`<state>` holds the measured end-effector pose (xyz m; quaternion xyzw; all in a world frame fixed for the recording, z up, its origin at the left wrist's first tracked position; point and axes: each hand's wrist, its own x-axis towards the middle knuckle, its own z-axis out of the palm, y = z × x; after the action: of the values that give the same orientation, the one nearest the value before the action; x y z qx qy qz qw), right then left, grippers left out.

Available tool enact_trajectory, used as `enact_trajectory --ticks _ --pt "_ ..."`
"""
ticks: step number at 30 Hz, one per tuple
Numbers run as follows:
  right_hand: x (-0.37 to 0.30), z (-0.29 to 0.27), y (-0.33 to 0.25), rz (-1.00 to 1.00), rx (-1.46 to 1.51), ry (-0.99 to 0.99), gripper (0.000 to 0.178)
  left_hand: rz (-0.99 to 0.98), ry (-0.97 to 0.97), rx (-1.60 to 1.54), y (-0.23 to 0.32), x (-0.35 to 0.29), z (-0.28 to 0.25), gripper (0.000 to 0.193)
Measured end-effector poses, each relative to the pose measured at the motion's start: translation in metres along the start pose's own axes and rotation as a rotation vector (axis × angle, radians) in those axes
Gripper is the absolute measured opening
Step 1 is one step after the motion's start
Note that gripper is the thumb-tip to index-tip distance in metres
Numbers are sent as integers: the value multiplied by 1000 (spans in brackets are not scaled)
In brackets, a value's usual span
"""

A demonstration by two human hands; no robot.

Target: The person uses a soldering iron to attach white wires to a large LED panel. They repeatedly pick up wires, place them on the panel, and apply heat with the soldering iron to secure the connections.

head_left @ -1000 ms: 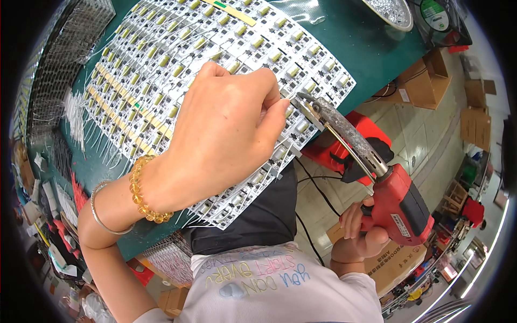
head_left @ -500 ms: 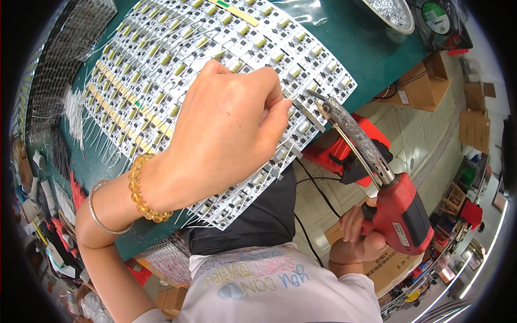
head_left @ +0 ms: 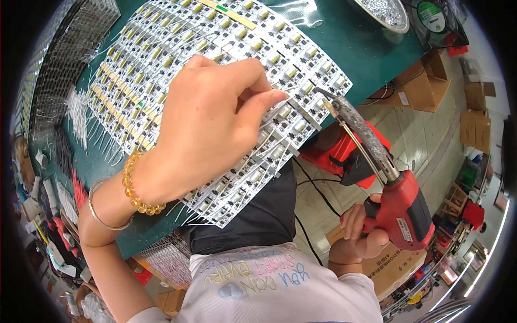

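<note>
A large white circuit board panel (head_left: 245,191) with rows of yellow-green components lies on the table, several thin white wires attached to it. Over its middle my left hand (head_left: 207,118) is closed in a pinch, thumb against forefinger. From that pinch a thin white wire (head_left: 293,87) runs toward the board's right side. My right hand (head_left: 361,229) is wrapped round the handle of a red and black soldering gun (head_left: 404,212). Its dark bent tip (head_left: 319,90) is at the board's right part, close to the wire's end; contact I cannot tell. A thin metal tube runs beside its barrel.
Loose white wires (head_left: 78,121) lie on the green table (head_left: 371,59) at the left, near stacked boards (head_left: 72,59). A metal bowl (head_left: 385,13) and a reel (head_left: 432,17) stand at far right. Below are a red object (head_left: 336,148), cables and cardboard boxes (head_left: 425,86).
My left hand has shifted slightly left, and the white wire now shows beyond its fingertips. The board has slid a little left. The soldering tip has moved slightly right.
</note>
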<state>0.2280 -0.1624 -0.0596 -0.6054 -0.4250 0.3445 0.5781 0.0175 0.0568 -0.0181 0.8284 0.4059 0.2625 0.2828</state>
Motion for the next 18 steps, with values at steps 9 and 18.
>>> enact_trajectory --ticks 9,18 --pt "10 13 -20 103 144 -40 80 145 0 87 12 -7 21 20" --pt "-7 -2 -3 85 59 -7 78 124 -7 122 13 -6 24 21"
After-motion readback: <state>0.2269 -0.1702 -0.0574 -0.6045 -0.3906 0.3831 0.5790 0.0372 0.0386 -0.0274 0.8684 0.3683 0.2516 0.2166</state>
